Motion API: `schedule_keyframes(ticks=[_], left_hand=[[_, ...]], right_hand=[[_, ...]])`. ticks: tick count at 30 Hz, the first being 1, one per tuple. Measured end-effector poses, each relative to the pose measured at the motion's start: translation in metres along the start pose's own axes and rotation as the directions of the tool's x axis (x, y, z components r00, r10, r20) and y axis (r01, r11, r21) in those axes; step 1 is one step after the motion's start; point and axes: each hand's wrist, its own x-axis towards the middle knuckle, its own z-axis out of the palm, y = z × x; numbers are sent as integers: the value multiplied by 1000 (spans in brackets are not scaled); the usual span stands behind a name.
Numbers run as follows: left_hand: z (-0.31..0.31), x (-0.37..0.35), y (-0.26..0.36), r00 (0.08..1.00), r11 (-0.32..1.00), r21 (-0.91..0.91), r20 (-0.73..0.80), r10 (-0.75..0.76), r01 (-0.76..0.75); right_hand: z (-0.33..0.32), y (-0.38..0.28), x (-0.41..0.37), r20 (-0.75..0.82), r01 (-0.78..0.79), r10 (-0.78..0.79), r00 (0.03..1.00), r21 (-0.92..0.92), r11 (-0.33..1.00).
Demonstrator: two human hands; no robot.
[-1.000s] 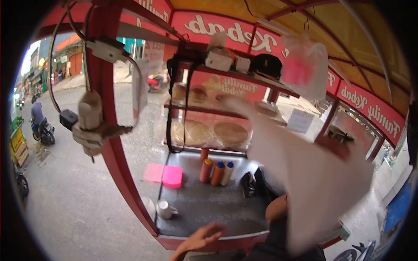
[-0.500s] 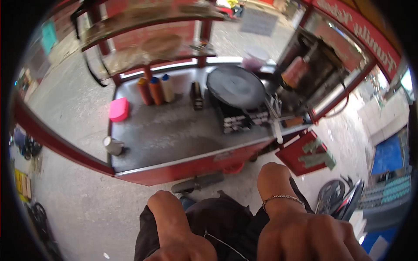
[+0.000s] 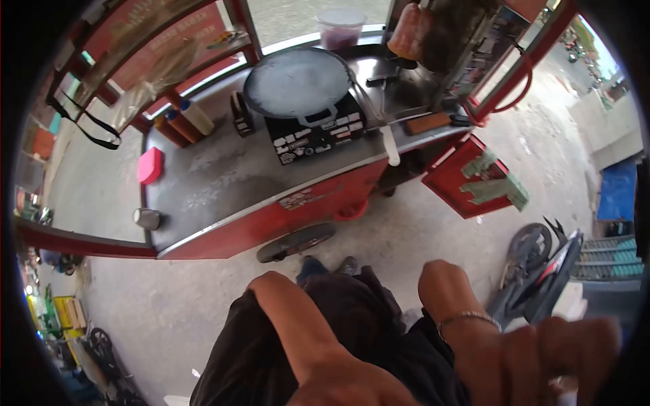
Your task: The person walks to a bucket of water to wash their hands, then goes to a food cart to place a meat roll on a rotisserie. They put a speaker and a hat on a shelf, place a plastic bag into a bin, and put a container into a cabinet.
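My left hand (image 3: 352, 389) is close to the camera at the bottom edge; its fingers are cut off by the frame. To its right, my right hand (image 3: 528, 358) is raised, wearing a chain bracelet (image 3: 470, 317), with its fingers curled. A small white bit (image 3: 567, 398) shows at those fingers, too little to name. Both hands are held in front of my dark clothing, apart from the red cart (image 3: 271, 223). On the cart's metal top, a round flat griddle pan (image 3: 298, 81) sits over a black stove (image 3: 318, 135). A white-bladed spatula (image 3: 389, 145) lies by the front edge.
Sauce bottles (image 3: 183, 125), a pink box (image 3: 150, 166) and a metal cup (image 3: 146, 218) stand at the cart's left. Behind the pan is a lidded tub (image 3: 341, 28); a meat spit (image 3: 406, 34) is beside it. An open red drawer (image 3: 474, 179) holds green paper. A motorbike (image 3: 542, 271) is at right.
The view has tilted down and turned right, so the cart appears higher and further left. My right hand has moved right, and my left hand lies further right in view.
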Motion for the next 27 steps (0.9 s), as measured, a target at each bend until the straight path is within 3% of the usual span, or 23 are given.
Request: schedule_keyframes(ticks=[4, 6, 7, 8, 10, 11, 12, 14, 16, 18, 19, 20, 22, 26, 27], left_hand=[[20, 3, -24, 999, 975, 218, 29, 39, -44], [23, 4, -29, 997, 864, 498, 51, 58, -76], [23, 4, -28, 996, 719, 690, 66, 56, -86], [22, 5, -25, 996, 479, 873, 81, 43, -92], [14, 9, -20, 998, 207, 978, 25, -53, -13], [2, 11, -19, 993, 730, 678, 2, -119, 86], [-10, 14, -17, 983, 974, 128, -20, -184, 185], [-27, 38, -16, 920, 924, -70, -92, -382, 377], [-41, 58, -24, 876, 879, -170, -122, -467, 446], [-48, 73, -39, 978, 993, -89, -190, -90, 74], [-57, 81, -44, 980, 997, -68, -199, 15, -30], [-66, 89, -49, 971, 990, -47, -206, 120, -133], [-86, 98, -56, 976, 969, -120, -53, 211, -216], [-86, 109, -67, 979, 974, -98, -12, 202, -203], [-83, 111, -70, 981, 976, -95, -1, 194, -194]], right_hand=[[0, 1, -14, -87, 19, -26, 996, -79, 997], [1, 12, -17, -158, -9, -12, 987, -131, 991], [4, 18, -18, -216, -14, -24, 976, -172, 985], [4, 21, -18, -263, -16, -39, 964, -205, 979], [0, 35, -11, -310, 38, -135, 941, -302, 953], [-2, 36, -1, -293, -59, 8, 956, -164, 985], [-9, 45, 8, -224, -76, 58, 973, -73, 994], [-23, 63, 24, -80, -149, 157, 984, 97, 984], [-21, 83, 31, -177, -104, 134, 975, 170, 980], [-20, 99, 47, -259, -108, 191, 947, 304, 947], [-43, 109, 56, -1, -112, 114, 993, 194, 975], [-44, 115, 56, 31, -100, 97, 995, 136, 986], [-46, 127, 57, 95, -64, 61, 994, 23, 998], [-66, 128, 44, 60, 65, -63, 996, -33, 997], [-77, 124, 41, 114, 61, -55, 992, -49, 997]])
